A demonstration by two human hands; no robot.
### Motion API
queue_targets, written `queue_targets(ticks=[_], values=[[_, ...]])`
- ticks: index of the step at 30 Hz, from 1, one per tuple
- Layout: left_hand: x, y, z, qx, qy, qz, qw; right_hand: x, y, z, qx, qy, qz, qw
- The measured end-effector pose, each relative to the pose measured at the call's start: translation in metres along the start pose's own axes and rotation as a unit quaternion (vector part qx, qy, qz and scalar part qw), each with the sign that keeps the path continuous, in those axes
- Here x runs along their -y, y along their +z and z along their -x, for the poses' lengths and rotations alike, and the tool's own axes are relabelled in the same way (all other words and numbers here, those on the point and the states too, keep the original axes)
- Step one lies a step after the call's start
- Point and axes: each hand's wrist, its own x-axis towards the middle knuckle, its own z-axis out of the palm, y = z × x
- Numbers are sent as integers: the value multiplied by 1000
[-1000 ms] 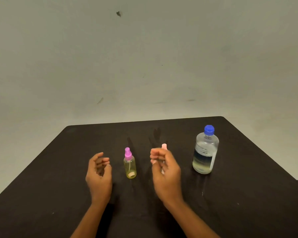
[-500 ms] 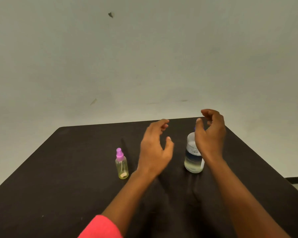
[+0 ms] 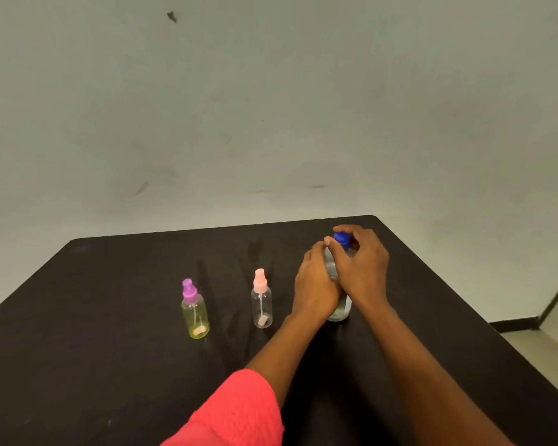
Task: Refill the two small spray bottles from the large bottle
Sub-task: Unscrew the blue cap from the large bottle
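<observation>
The large clear bottle (image 3: 341,309) stands upright on the black table (image 3: 110,365), right of centre. My left hand (image 3: 314,286) grips its body. My right hand (image 3: 361,268) holds its blue cap (image 3: 342,239) between the fingers and thumb. Most of the bottle is hidden behind both hands. Left of them stands a small clear spray bottle with a pink nozzle (image 3: 261,299). Further left stands a small yellow spray bottle with a purple nozzle (image 3: 194,310). Both small bottles are upright with their spray tops on.
The table's far edge runs just behind the large bottle, and its right edge slants down to the right. A pale wall rises behind. A strip of floor and a dark skirting line (image 3: 516,325) show at the right.
Both hands have come down from above the table onto the large bottle, the left round its body and the right onto the cap. The pink-topped bottle is uncovered again.
</observation>
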Motion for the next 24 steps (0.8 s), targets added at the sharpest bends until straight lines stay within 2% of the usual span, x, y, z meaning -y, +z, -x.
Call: queue_targets(ticks=[7, 10, 14, 21, 24], values=[[7, 8, 10, 13, 19, 76, 997, -7, -2, 6, 42, -14, -53, 998], [2, 11, 12, 15, -18, 145, 989, -8, -2, 6, 65, -18, -64, 996], [0, 10, 11, 31, -23, 140, 989, -7, 1, 8, 72, -14, -64, 995], [1, 10, 10, 27, -55, 197, 978, -4, 8, 5, -5, 3, -25, 1000], [0, 9, 10, 34, -51, 183, 981, -2, 9, 2, -25, 9, -7, 1000]])
